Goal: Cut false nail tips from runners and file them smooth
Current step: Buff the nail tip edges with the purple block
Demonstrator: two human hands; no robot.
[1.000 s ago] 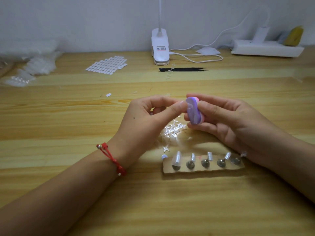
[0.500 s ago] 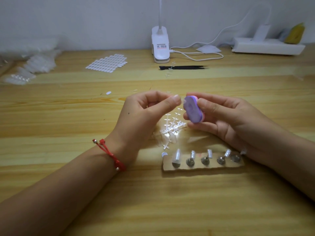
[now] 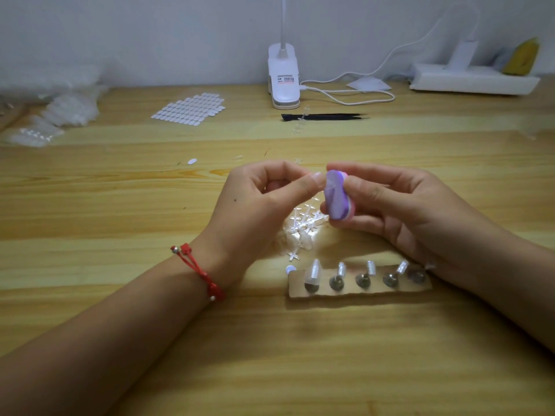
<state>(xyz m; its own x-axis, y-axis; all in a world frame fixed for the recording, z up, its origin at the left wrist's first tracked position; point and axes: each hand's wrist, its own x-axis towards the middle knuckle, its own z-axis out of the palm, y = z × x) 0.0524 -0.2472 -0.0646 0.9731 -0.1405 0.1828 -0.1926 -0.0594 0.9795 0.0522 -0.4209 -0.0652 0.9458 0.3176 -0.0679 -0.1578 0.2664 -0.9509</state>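
Observation:
My right hand (image 3: 399, 208) grips a small purple and pink buffer block (image 3: 338, 198) between thumb and fingers. My left hand (image 3: 264, 202) pinches a clear nail tip (image 3: 330, 184) against the block's purple face; the tip is barely visible. Below the hands lies a heap of clear cut runners (image 3: 303, 228). In front of it a cardboard strip (image 3: 357, 291) carries several metal studs, some with clear nail tips standing on them.
Black tweezers (image 3: 324, 117) and a white clip lamp base (image 3: 283, 85) with its cable sit at the back. A sheet of white adhesive tabs (image 3: 189, 111) lies back left, bags of clear nail tips (image 3: 60, 112) at far left. A white power strip (image 3: 471, 81) is back right.
My left hand drew slightly away from the block half a second ago, and now its fingertips are back against the purple face. The block has tilted a little.

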